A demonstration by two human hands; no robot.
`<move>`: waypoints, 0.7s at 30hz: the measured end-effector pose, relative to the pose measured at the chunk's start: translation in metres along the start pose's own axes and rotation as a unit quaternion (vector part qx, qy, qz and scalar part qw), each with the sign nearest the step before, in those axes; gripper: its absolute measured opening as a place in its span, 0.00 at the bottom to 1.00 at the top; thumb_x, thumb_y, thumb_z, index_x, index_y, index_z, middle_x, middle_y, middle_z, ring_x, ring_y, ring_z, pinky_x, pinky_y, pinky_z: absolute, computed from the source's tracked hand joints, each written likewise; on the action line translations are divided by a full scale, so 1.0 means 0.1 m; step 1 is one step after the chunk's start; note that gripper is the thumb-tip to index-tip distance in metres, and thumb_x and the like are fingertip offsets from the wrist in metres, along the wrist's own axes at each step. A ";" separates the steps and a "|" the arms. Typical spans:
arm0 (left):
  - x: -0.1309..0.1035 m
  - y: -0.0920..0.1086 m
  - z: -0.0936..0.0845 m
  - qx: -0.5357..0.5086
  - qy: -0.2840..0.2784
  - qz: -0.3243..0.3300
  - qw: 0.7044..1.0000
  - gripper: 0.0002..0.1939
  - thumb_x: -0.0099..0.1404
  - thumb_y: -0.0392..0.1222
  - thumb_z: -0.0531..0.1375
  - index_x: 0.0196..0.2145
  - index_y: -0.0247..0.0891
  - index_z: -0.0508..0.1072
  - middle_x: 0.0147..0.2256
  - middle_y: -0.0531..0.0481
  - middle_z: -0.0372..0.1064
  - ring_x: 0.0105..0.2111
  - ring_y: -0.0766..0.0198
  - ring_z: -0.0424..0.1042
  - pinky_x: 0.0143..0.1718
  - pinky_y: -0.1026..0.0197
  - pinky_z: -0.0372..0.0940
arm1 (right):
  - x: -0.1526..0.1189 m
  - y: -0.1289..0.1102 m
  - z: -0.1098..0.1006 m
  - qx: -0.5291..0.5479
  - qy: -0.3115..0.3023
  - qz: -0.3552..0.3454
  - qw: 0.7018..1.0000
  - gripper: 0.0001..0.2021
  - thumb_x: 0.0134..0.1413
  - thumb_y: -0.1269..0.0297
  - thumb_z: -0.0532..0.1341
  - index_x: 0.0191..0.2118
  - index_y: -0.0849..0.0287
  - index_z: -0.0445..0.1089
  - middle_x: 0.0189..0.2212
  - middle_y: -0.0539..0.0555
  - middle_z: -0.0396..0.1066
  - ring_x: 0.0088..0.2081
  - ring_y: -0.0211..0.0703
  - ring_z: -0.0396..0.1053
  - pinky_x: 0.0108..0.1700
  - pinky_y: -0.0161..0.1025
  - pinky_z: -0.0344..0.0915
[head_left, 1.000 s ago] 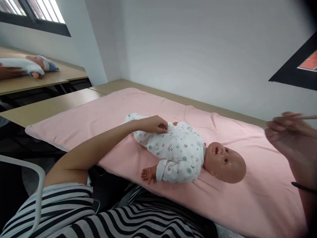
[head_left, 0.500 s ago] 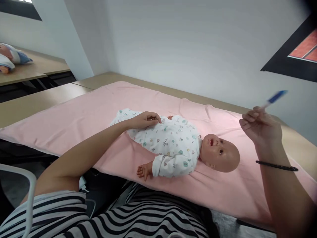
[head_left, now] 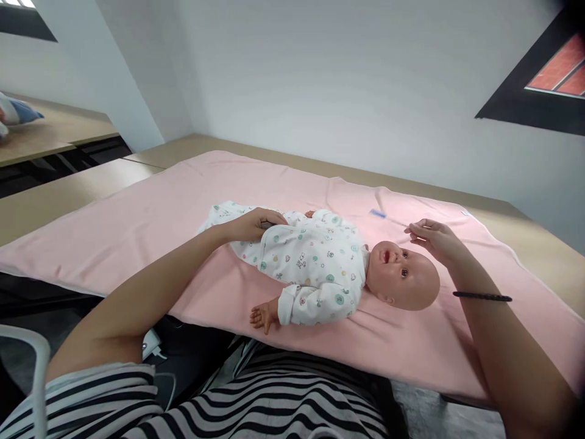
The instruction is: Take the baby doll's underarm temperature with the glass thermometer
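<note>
Doll [head_left: 336, 268] (face-up), left hand [head_left: 253, 224] on shirt [head_left: 297, 253]

The doll's head [head_left: 414, 281] looks like smooth, faintly glossy plastic; the shirt [head_left: 315, 259] and blanket [head_left: 150, 219] are matt cloth, the bench [head_left: 98, 188] smooth, wood-look, slightly shiny.

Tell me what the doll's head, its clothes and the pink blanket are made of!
The doll's head: probably smooth vinyl or plastic, since it shines softly. The clothes: matte printed fabric, perhaps cotton, with a turned-up cuff. The pink blanket: dull, soft-looking cloth, maybe fleece, because it wrinkles.
</note>
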State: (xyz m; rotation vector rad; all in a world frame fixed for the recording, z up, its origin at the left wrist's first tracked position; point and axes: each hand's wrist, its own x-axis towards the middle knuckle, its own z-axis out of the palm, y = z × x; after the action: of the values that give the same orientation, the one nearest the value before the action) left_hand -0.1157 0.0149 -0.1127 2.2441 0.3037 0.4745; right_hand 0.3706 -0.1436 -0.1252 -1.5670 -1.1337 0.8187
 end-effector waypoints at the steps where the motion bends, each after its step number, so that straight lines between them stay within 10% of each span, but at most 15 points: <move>1: 0.00 0.01 0.01 0.007 0.012 -0.003 1.000 0.11 0.66 0.44 0.63 0.44 0.42 0.80 0.45 0.43 0.77 0.44 0.57 0.77 0.41 0.59 0.72 | 0.00 0.01 0.03 -0.001 -0.009 0.010 1.000 0.22 0.38 0.45 0.77 0.25 0.54 0.67 0.31 0.53 0.74 0.34 0.43 0.70 0.40 0.43 0.71; 10: 0.03 -0.09 0.12 0.161 0.241 0.075 0.954 0.14 0.74 0.52 0.54 0.39 0.41 0.73 0.40 0.44 0.76 0.42 0.58 0.75 0.46 0.55 0.70 | -0.02 0.09 0.17 -0.058 -0.042 0.040 0.997 0.23 0.39 0.43 0.76 0.27 0.56 0.71 0.35 0.57 0.79 0.36 0.45 0.74 0.40 0.43 0.72; 21: -0.05 -0.09 0.11 0.170 0.132 0.094 0.972 0.15 0.74 0.51 0.52 0.45 0.41 0.73 0.43 0.43 0.76 0.43 0.57 0.75 0.46 0.56 0.70 | -0.08 0.12 0.25 -0.162 -0.037 0.015 0.986 0.14 0.42 0.54 0.74 0.28 0.55 0.73 0.33 0.56 0.80 0.34 0.53 0.76 0.32 0.44 0.71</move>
State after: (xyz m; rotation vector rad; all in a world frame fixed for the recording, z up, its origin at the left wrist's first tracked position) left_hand -0.1162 0.0117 -0.1269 2.5565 0.3302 0.8834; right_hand 0.3483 -0.1437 -0.1443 -1.8368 -1.3514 0.7437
